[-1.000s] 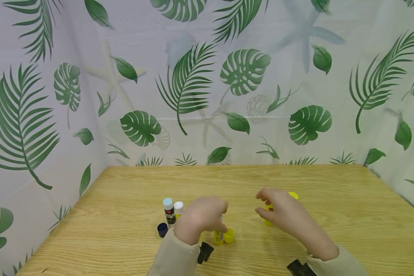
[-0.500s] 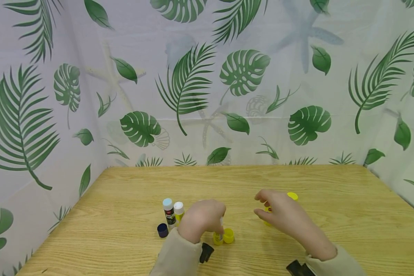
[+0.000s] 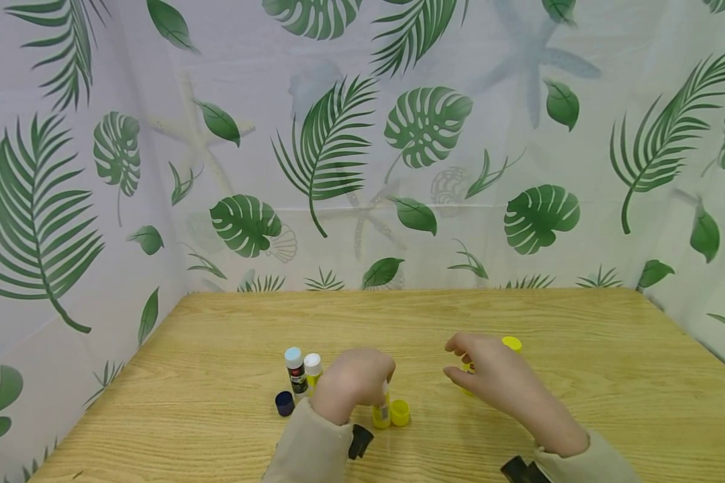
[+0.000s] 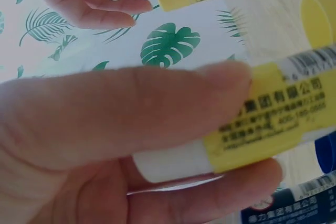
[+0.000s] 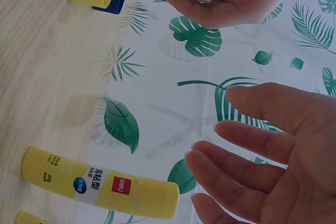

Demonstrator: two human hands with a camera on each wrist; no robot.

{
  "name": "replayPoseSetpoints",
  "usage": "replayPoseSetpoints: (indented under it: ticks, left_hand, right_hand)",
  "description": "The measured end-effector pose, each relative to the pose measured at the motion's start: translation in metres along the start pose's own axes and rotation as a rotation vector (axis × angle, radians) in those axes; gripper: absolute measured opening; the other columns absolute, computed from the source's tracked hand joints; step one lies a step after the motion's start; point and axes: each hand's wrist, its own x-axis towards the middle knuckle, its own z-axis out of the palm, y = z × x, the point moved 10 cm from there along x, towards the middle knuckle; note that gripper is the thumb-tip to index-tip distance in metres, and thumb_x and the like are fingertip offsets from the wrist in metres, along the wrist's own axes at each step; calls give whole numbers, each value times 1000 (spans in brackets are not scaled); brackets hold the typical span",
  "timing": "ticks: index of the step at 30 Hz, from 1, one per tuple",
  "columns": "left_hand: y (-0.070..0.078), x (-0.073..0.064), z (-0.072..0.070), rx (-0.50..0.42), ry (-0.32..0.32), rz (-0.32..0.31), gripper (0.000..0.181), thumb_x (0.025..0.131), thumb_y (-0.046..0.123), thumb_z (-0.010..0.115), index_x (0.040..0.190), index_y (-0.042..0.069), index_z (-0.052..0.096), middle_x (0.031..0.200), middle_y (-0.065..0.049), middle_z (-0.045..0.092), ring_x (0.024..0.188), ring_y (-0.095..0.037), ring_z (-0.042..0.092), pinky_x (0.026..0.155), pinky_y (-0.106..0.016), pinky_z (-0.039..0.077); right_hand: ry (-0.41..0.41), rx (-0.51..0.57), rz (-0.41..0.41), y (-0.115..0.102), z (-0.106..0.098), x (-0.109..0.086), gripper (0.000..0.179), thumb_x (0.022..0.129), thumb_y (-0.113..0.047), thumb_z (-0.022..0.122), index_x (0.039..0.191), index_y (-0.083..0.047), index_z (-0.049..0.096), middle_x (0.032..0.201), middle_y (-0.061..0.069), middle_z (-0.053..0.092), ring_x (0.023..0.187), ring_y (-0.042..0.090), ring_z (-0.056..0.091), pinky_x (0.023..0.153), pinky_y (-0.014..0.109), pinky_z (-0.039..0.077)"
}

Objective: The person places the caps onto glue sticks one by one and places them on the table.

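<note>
Yellow glue stick [image 3: 381, 412] sits lower centre of the head frame, roughly upright in the left hand, white upper end bare; can't tell if its foot touches the table; leaf-print backdrop [image 3: 362, 147] fills the upper part, white with green palm and monstera leaves, faint starfish and shells; wood-grain table [image 3: 217, 443] across the lower part.

Beige sleeves [image 3: 314, 446] at the bottom edge, black wrist mounts [image 3: 360, 441] on both arms; left hand [image 3: 353, 384] lower centre, thumb on one side and fingers on the other, pinching the stick, as the left wrist view shows; right hand [image 3: 489, 365] lower right, fingers spread and loosely bent, holding nothing.

Right-hand glue stick [image 5: 100, 183], yellow with red brand patch, lower left of the right wrist frame, near the right fingertips with a gap between; another yellow stick [image 5: 29, 217] partly cut off at that frame's lower-left corner; dark glue stick [image 3: 297, 374] with pale top, left of centre in the head frame; white-topped yellow stick [image 3: 313, 369] just beside it, partly hidden by the left hand.

Yellow cap [image 3: 400, 412] right beside the held stick; dark blue cap [image 3: 284, 403] near the foot of the dark stick, hollow end up.
</note>
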Motion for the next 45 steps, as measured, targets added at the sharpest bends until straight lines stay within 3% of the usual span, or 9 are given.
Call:
replayPoseSetpoints:
  ticks: [6, 16, 22, 31, 38, 45]
  left_hand:
    - [2, -6, -14, 13, 69, 34, 16, 76, 6, 66, 91, 13, 65, 82, 3, 60, 69, -10, 53, 61, -24, 44]
    - [7, -13, -38, -17, 216, 106, 21, 83, 3, 53, 97, 13, 65, 87, 1, 58, 65, -8, 50, 56, -20, 41]
    - [13, -20, -54, -23, 351, 181, 18, 81, 3, 57, 96, 11, 64, 87, -2, 55, 56, -6, 46, 51, -17, 39]
    - [21, -30, -72, -100, 517, 293, 17, 77, 6, 63, 94, 9, 64, 84, -1, 50, 60, -6, 47, 53, -14, 39]
    - [21, -34, -80, -131, 606, 308, 22, 75, 9, 66, 96, 8, 63, 85, 0, 51, 67, -8, 51, 58, -17, 42]
    - [23, -38, -86, -138, 689, 319, 33, 70, 8, 67, 102, 6, 57, 83, 0, 49, 62, -7, 48, 55, -14, 40]
  right_hand:
    - [-1, 0, 5, 0, 0, 0, 21, 75, -11, 69, 94, -5, 61, 90, 4, 61, 75, 18, 58, 63, 32, 48]
    - [16, -8, -25, -2, -1, -1, 20, 75, -10, 69, 92, -5, 60, 88, 4, 62, 73, 19, 58, 61, 31, 48]
    - [7, -10, -21, -2, 0, -1, 20, 75, -10, 69, 92, -5, 61, 88, 4, 61, 73, 19, 58, 61, 31, 48]
    - [9, -31, -38, -6, 3, -1, 21, 74, -12, 70, 92, -5, 61, 88, 5, 61, 73, 17, 58, 62, 30, 48]
    - [8, -22, -43, -7, 4, 0, 21, 74, -12, 70, 92, -5, 60, 87, 5, 61, 73, 17, 58, 61, 29, 48]
    - [-1, -3, -45, -10, 2, 2, 21, 75, -11, 69, 93, -5, 61, 89, 5, 61, 74, 17, 58, 62, 30, 48]
